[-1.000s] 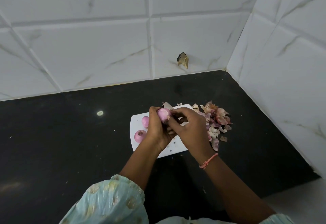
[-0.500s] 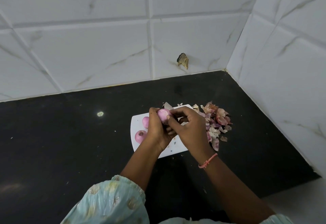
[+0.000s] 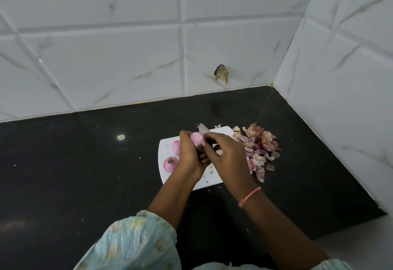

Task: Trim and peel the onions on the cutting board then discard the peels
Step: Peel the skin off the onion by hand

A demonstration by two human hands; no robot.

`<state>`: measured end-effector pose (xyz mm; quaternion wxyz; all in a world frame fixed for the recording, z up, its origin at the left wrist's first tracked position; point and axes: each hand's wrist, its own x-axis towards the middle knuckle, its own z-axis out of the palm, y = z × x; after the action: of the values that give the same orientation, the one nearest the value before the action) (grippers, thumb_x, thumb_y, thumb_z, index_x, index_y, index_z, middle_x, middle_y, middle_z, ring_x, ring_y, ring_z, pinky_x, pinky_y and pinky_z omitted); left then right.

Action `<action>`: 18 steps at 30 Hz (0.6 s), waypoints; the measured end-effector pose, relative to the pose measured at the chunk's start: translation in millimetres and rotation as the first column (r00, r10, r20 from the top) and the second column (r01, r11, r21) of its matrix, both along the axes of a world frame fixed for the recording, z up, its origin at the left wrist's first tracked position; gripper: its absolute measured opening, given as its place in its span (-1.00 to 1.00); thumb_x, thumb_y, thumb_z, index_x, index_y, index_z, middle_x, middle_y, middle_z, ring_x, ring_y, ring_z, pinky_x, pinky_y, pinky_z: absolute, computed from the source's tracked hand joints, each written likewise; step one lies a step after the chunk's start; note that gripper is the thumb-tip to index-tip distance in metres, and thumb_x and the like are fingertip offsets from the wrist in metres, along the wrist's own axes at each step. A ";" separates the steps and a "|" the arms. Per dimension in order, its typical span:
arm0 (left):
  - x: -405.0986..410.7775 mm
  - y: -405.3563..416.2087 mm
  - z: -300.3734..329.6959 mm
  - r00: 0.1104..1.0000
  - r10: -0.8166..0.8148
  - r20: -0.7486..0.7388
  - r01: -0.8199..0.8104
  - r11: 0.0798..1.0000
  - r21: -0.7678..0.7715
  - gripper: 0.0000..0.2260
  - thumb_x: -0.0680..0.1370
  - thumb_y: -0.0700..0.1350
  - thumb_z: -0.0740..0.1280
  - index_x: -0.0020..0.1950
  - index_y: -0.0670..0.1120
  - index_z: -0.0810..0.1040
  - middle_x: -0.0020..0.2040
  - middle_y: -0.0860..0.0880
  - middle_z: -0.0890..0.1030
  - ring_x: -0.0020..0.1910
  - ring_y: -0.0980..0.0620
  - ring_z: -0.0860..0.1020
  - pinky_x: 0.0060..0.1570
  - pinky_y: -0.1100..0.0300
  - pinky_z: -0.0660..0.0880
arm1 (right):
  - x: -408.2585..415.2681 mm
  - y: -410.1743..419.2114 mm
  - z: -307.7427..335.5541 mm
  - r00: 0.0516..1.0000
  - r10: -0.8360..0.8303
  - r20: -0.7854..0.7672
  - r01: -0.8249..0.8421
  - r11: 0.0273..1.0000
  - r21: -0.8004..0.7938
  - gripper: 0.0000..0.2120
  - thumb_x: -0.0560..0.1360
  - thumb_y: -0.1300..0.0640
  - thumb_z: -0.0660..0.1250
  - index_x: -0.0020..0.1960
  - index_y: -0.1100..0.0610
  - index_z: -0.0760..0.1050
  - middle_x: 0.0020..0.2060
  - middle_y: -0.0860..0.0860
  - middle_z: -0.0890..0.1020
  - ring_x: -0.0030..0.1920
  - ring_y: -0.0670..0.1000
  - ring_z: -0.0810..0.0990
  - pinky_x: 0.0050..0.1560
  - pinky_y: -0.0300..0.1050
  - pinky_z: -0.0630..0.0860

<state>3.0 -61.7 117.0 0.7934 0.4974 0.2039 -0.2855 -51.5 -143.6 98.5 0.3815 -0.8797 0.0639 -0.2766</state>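
Left hand [image 3: 189, 154] is gripping an onion [image 3: 197, 138] above the board [image 3: 168, 150], right hand [image 3: 228, 154] is pinching its skin, with peels [image 3: 258, 148] lying just right of that hand.

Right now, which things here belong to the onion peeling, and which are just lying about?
Part of the job: onion in hand, two onions on the board, cutting board, knife, peel pile.

Lying about: scrap on the wall, pale spot on the counter.

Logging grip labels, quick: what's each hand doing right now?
Left hand: holds the onion.
Right hand: grips the knife, fingertips pinching at the onion.
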 end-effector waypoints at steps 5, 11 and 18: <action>-4.6 -4.5 -2.6 0.998 -0.023 0.066 0.020 0.999 0.048 -0.50 0.64 0.02 0.07 -0.43 -0.09 0.51 -0.47 -0.06 0.58 -0.36 -0.01 0.58 -0.26 0.16 0.46 | 0.8 -1.8 3.0 0.998 0.009 -0.057 -0.011 1.000 -0.027 -0.83 0.50 0.16 0.40 0.09 0.08 0.62 -0.09 -0.08 0.68 -0.07 -0.11 0.62 -0.07 -0.13 0.58; -7.2 -3.0 -5.5 0.991 -0.014 0.135 0.010 0.999 0.033 -0.48 0.64 0.01 0.08 -0.45 -0.07 0.55 -0.34 -0.10 0.67 -0.11 -0.12 0.60 0.10 -0.03 0.48 | 9.6 -3.8 11.4 0.992 0.021 -0.128 -0.006 0.994 0.113 -0.83 0.47 0.02 0.45 -0.02 0.09 0.66 -0.18 -0.08 0.69 -0.13 -0.15 0.65 -0.08 -0.12 0.62; -5.2 -4.3 -6.5 0.989 -0.051 0.136 0.041 0.996 0.077 -0.48 0.63 0.02 0.05 -0.52 -0.07 0.41 -0.43 -0.08 0.30 -0.41 0.04 0.23 -0.33 0.14 0.14 | 16.1 -14.4 16.4 0.993 -0.022 -0.112 0.027 0.999 0.038 -0.93 0.45 0.21 0.42 -0.08 0.16 0.67 -0.24 -0.03 0.69 -0.23 -0.11 0.64 -0.15 -0.07 0.61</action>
<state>-2.2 -66.0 110.5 0.7798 0.5497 0.1473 -0.2609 -35.4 -158.0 115.0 0.3912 -0.8852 0.1013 -0.2305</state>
